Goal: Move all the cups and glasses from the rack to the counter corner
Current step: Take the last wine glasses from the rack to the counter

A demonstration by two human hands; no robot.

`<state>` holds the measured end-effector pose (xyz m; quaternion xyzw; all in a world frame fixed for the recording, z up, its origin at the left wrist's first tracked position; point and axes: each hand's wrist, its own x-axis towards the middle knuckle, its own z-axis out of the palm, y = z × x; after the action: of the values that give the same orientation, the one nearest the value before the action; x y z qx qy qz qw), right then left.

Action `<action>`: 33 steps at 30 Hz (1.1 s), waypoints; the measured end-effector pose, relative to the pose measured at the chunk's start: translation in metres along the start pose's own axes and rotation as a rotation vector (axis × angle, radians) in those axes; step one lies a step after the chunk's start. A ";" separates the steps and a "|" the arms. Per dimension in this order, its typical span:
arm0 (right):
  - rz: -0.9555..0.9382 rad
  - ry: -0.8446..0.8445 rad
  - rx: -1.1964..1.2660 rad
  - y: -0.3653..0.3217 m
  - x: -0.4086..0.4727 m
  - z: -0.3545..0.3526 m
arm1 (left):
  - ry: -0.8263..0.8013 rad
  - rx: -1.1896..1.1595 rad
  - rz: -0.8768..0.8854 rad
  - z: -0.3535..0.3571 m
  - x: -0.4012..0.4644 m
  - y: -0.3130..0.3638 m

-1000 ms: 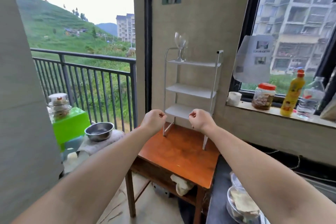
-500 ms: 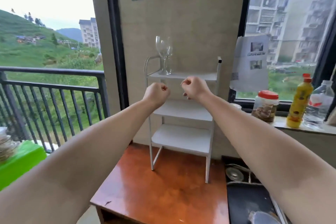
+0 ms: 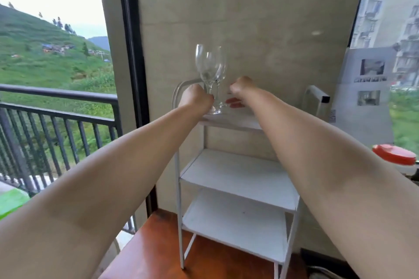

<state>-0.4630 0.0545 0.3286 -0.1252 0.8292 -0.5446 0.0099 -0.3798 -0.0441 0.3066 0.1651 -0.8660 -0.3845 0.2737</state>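
Observation:
Two clear wine glasses (image 3: 210,68) stand close together at the left end of the top shelf of a white three-shelf rack (image 3: 238,179). My left hand (image 3: 195,98) is curled with its fingertips against the front glass's stem; whether it grips the stem is hidden. My right hand (image 3: 240,92) hovers just right of the glasses with fingers loosely apart, holding nothing. Both lower shelves are bare. The rack stands on a reddish wooden table (image 3: 163,256) against the tiled wall.
A black balcony railing (image 3: 56,106) and a door frame (image 3: 131,52) are to the left. A red-lidded jar (image 3: 394,154) sits on the window sill at the right. A green box (image 3: 11,199) shows at the lower left edge.
My view has closed in on the rack. Both hands rose from the middle shelf's height to the top shelf and now flank the wine glasses. The right hand's fingers have loosened.

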 end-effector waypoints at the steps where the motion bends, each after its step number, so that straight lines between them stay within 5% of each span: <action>1: 0.034 -0.032 0.016 0.001 0.007 0.004 | -0.034 -0.025 -0.005 0.002 0.005 0.000; 14: 0.108 -0.266 0.091 0.004 0.044 0.024 | -0.052 -0.214 0.070 0.010 0.024 -0.010; 33: -0.016 0.037 0.190 0.002 -0.018 -0.036 | -0.124 -0.293 0.117 -0.006 0.005 0.007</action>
<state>-0.4519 0.0913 0.3395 -0.1201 0.7727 -0.6233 0.0021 -0.3812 -0.0453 0.3173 0.0486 -0.8240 -0.4997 0.2628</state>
